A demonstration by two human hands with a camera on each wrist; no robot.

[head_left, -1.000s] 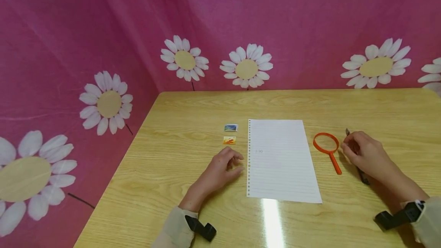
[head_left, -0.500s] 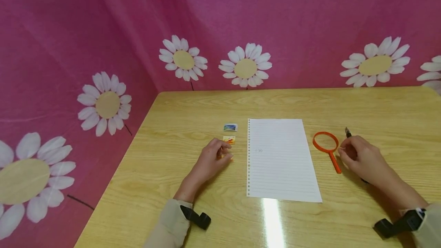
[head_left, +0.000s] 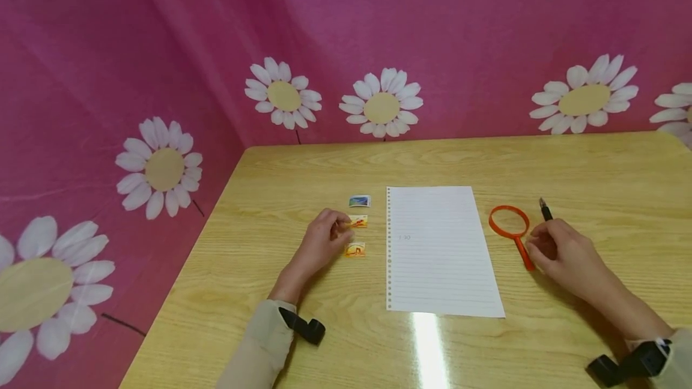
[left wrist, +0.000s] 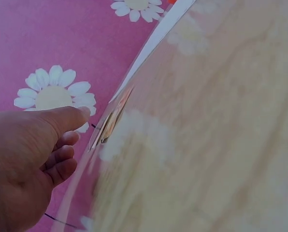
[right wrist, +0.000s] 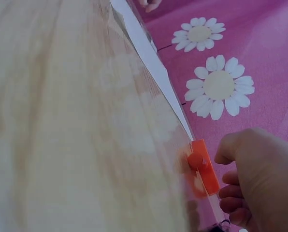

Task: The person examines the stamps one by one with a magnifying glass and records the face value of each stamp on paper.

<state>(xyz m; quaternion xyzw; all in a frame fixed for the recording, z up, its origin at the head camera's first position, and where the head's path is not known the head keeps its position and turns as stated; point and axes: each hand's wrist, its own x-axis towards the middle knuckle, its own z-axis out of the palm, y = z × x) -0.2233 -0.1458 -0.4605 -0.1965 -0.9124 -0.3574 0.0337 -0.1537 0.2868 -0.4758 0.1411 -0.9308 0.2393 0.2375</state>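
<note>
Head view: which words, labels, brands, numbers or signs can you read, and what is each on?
Paper: one short, faint mark, perhaps "1-30"; too small to be sure.
Blue card, upper yellow card, lower yellow card: any print is too small to read.
Magnifier, pen: none visible.

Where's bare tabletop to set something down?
Free: table behind the sheet, up to the curtain, and left of the left hand. Crowded: just left of the sheet, three cards; just right, magnifying glass, pen and right hand.
</note>
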